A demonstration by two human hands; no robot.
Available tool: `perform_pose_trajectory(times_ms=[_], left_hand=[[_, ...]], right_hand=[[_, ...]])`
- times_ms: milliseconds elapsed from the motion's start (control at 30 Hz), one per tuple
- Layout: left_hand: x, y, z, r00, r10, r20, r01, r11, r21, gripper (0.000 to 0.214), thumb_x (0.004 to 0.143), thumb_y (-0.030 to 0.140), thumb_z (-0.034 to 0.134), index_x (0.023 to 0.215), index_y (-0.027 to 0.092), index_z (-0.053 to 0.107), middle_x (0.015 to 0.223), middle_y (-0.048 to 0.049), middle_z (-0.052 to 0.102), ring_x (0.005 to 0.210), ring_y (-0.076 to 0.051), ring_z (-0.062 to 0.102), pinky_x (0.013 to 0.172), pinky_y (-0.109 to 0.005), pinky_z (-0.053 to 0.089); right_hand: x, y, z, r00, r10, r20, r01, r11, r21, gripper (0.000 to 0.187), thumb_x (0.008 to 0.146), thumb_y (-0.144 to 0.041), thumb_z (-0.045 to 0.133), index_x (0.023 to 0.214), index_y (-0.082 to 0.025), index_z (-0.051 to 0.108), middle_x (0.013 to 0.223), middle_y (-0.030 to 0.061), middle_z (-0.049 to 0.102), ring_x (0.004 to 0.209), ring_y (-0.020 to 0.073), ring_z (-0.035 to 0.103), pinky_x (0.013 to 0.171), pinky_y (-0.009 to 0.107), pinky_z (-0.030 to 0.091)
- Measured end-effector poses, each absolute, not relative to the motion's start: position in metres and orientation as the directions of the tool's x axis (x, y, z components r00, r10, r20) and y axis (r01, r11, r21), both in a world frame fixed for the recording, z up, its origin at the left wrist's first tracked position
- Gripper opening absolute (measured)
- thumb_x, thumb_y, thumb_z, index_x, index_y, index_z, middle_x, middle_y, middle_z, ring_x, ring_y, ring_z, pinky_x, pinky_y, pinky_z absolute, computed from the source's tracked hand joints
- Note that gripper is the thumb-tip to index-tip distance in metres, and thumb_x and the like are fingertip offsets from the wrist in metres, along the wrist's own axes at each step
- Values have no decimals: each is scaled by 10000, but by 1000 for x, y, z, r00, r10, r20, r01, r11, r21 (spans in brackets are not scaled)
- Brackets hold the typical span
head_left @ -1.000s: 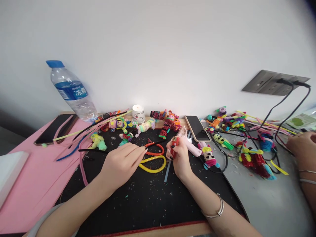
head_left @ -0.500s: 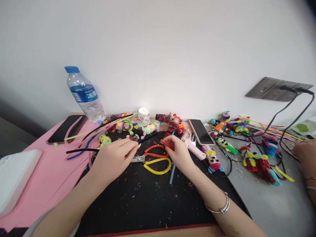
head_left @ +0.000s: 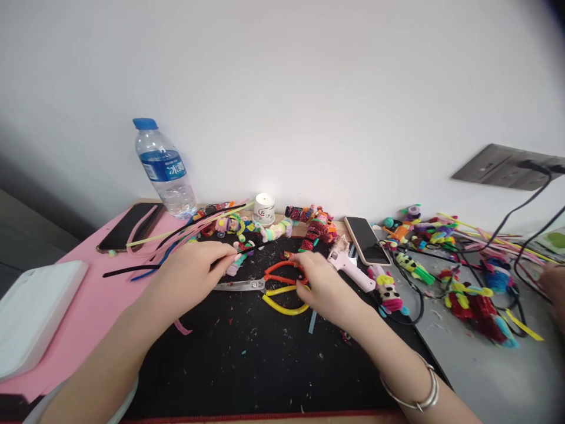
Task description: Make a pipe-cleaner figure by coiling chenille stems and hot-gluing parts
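Observation:
A black pipe cleaner point(head_left: 131, 270) runs through the pinched fingers of my left hand point(head_left: 194, 274), one end sticking out left over the pink sheet and the other pointing right. My right hand point(head_left: 320, 282) is closed around the orange handle of the scissors point(head_left: 285, 301), its thumb near the yellow handle. The scissors lie on the black mat, blades toward my left hand. Beyond my hands are a pastel pipe-cleaner figure point(head_left: 277, 230) and a red one point(head_left: 318, 228). A pink glue gun point(head_left: 351, 271) rests just past my right hand.
At left, a water bottle point(head_left: 165, 174), a dark phone point(head_left: 123, 229) and a white box point(head_left: 37, 315) stand on pink sheets. A paper cup point(head_left: 264, 209) is by the wall. Right are another phone point(head_left: 367, 241), cables, several pipe-cleaner figures and another person's hand point(head_left: 554, 282).
My right hand has come down onto the scissors' orange handle. My left hand has shifted slightly left with the black pipe cleaner. The view has turned a little left.

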State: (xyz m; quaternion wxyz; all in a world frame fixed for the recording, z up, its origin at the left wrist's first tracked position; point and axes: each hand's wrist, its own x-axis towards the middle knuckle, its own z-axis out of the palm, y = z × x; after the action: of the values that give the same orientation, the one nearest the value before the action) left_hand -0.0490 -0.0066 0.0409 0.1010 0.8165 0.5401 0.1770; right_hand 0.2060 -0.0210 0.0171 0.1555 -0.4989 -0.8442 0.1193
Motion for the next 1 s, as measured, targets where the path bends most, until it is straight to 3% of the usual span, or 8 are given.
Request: perform_pose_trajectory(times_ms=[100, 233, 400, 533, 633, 733, 867, 1000], left_hand=[[-53, -5, 46, 362, 927, 97, 815, -366, 449, 336, 895, 406, 409, 771, 211, 654, 734, 2, 678, 680, -177, 596, 611, -271, 385], [-54, -7, 51, 299, 954, 30, 810, -271, 520, 349, 866, 458, 437, 736, 212, 647, 577, 21, 610, 540, -151, 523, 517, -255, 340], [-63, -6, 53, 223, 975, 10, 772, -184, 609, 353, 842, 501, 458, 780, 217, 658, 551, 14, 584, 510, -149, 504, 473, -251, 327], [-75, -5, 54, 163, 986, 28, 725, -139, 674, 341, 815, 515, 498, 813, 220, 669, 627, 0, 620, 515, -149, 526, 473, -251, 363], [-77, -6, 57, 182, 983, 14, 684, -137, 716, 340, 796, 517, 519, 813, 215, 676, 551, 9, 581, 483, -149, 518, 457, -247, 372], [-72, -9, 59, 294, 954, -57, 640, -152, 753, 324, 812, 487, 502, 788, 210, 670, 447, 27, 522, 443, -144, 503, 435, -238, 362], [-64, -11, 58, 402, 902, -157, 600, -130, 789, 309, 840, 455, 472, 768, 210, 644, 437, 36, 540, 429, -128, 499, 440, -225, 358], [-63, -11, 55, 398, 898, -190, 599, -97, 795, 305, 841, 459, 476, 759, 208, 629, 437, 39, 541, 435, -121, 486, 440, -216, 338]], right_hand=[[195, -32, 13, -558, 830, 4, 798, 538, -272, 420, 698, -27, 504, 1115, -79, 527, 1093, 161, 563, 1048, 268, 500, 909, 381, 428], [177, -33, 16, -471, 870, -149, 878, 445, -177, 323, 655, -15, 484, 966, -65, 556, 970, 174, 606, 903, 267, 574, 783, 352, 453], [186, -33, 33, -410, 862, -300, 900, 329, -284, 92, 686, -206, 544, 764, -158, 546, 754, 98, 623, 631, 205, 579, 515, 276, 368], [215, -39, 36, -396, 854, -337, 845, 194, -499, 134, 684, -220, 562, 601, -188, 462, 606, 15, 548, 514, 120, 467, 436, 228, 284], [233, -46, 34, -359, 807, -468, 698, -100, -709, 55, 722, -184, 501, 705, -197, 451, 542, -46, 489, 436, 82, 441, 384, 183, 310], [241, -55, 30, -340, 778, -528, 490, -333, -806, 99, 795, -275, 478, 754, -200, 429, 521, -78, 425, 370, 58, 386, 328, 156, 345], [241, -67, 17, -338, 784, -521, 232, -467, -853, 375, 820, -563, 488, 768, -200, 412, 607, -71, 393, 397, 34, 305, 282, 119, 266], [239, -76, 7, -410, 764, -498, 115, -499, -859, 451, 819, -641, 461, 832, -191, 452, 671, -50, 401, 459, 48, 365, 348, 139, 355]])
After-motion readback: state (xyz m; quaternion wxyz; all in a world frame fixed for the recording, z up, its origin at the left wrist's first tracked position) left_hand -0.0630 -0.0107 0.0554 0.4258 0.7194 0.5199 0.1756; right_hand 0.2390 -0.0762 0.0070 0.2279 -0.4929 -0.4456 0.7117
